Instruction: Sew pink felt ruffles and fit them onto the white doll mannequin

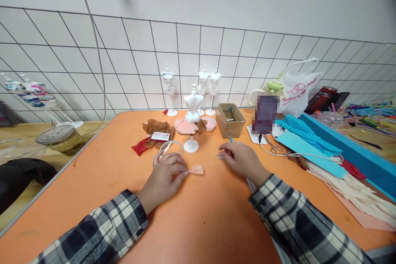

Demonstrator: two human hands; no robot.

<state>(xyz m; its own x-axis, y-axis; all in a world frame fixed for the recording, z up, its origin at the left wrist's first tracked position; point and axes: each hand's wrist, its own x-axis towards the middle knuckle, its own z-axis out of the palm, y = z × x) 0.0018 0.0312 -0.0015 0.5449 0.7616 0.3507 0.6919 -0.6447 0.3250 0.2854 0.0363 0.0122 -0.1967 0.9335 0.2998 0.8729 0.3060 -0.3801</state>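
Between the thumb and fingers of my left hand (167, 177) is a small gathered piece of pink crepe paper (196, 169), fanned out to the right. A white roll of tape (177, 145) lies just beyond that hand. My right hand (239, 159) is low over the orange table, fingers bent together around something thin and metallic whose shape I cannot make out. Behind and between the hands stands a small white dress form (193, 105) with a pink paper ruffle (185, 126) and brown paper around its lower part.
Brown crepe paper (157, 128) and red paper (140, 147) lie at left. Behind are more dress forms (168, 84), a cardboard box (230, 121) and a pink dish (209, 123). A phone (265, 114), scissors (274, 146) and blue paper strips (312, 152) sit at right.
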